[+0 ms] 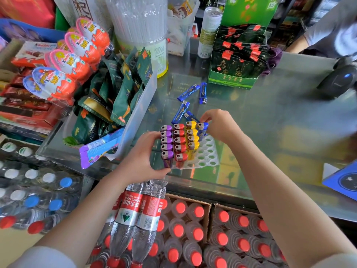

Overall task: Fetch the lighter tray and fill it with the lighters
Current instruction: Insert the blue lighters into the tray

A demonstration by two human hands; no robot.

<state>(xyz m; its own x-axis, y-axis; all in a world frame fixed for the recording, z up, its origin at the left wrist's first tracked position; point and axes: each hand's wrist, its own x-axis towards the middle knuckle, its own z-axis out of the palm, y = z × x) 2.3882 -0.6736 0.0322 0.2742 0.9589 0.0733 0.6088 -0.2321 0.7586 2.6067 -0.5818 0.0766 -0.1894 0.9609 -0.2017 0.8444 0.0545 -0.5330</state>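
Orange and white egg-shaped chocolate packs (pixel 77 60) stand in a row far to my left, next to a clear plastic bin of dark green snack bags (pixel 119 97). My left hand (pixel 143 159) comes next. Its fingers curl around the left side of the clear plastic lighter tray with round holes (pixel 207 151), which sits on the shiny glass counter (pixel 270 117). Purple lighters (pixel 166 143) fill the first row, red lighters (pixel 179 145) the second and yellow lighters (pixel 191 139) most of the third. One blue lighter in the tray (pixel 202 128) stands at the far right corner, and my right hand (pixel 218 126) pinches its top. Loose blue lighters (pixel 190 99) lie flat on the glass just behind the tray. Clear water bottles with red caps (pixel 193 235) sit in boxes below the counter. A green box of dark tea packs (pixel 237 62) stands further back on the right.
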